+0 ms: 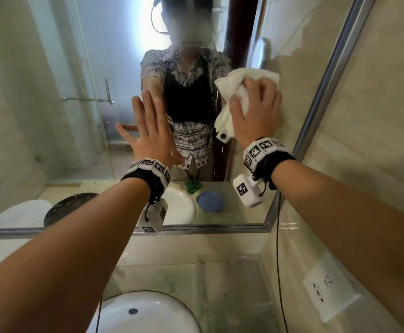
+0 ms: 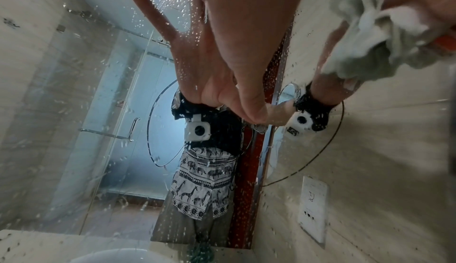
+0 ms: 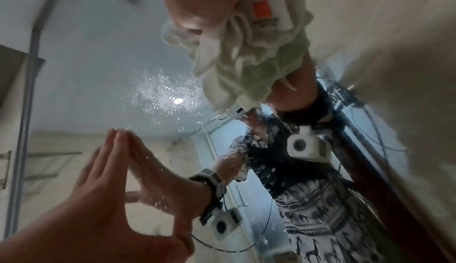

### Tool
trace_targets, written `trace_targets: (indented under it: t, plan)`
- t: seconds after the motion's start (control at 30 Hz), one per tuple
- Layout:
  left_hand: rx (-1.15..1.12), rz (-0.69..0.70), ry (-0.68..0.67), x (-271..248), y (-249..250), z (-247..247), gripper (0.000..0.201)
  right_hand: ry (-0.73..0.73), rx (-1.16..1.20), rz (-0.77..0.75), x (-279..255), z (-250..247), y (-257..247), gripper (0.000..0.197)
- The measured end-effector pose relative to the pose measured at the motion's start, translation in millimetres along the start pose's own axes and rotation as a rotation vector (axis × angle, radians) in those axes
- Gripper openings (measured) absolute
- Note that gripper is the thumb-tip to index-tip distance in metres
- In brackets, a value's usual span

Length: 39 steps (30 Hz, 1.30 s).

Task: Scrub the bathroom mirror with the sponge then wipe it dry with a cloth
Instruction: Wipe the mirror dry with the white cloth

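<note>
Right grip [image 1: 253, 109] clenched around white cloth [image 1: 234, 92] against mirror [image 1: 52, 92]; left grip [image 1: 148, 131] released, flat on glass.

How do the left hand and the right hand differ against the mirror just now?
The left hand lies flat, fingers straight, holding nothing; the right hand curls round a white cloth. The left sits lower and nearer mid-mirror, the right higher towards the mirror frame. Both reach the droplet-covered glass.

mirror [image 1: 81, 56]: wall-mounted, metal-framed, upright; glass speckled with water droplets left of the cloth.
cloth [image 1: 241, 94]: white, bunched and crumpled, pressed against the mirror near its right frame edge, loose folds hanging below the bunch.
sponge: not visible.
</note>
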State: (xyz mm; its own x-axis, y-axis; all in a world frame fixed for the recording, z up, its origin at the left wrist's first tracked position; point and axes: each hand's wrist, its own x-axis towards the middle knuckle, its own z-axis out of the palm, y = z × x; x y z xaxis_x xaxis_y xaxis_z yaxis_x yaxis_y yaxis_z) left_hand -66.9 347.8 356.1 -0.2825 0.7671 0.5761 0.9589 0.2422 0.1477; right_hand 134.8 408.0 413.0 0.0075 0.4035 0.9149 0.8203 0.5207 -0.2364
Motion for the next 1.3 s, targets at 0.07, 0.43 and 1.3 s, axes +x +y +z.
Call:
trace_targets:
  t: [0.07,0.43,1.3]
  plan:
    - [0.003,0.003,0.004,-0.3,0.4,0.6,0.157,-0.008,-0.046,-0.122,-24.7,12.8,1.9,0.032]
    - [0.027,0.017,-0.014,-1.6,-2.0,-2.2,0.155,-0.485,-0.143,-0.803,-124.1,45.6,33.7,0.021]
    - [0.114,0.058,0.023,-2.0,-132.1,12.6,0.161,-0.533,-0.169,-0.844,-102.7,62.5,-27.9,0.046]
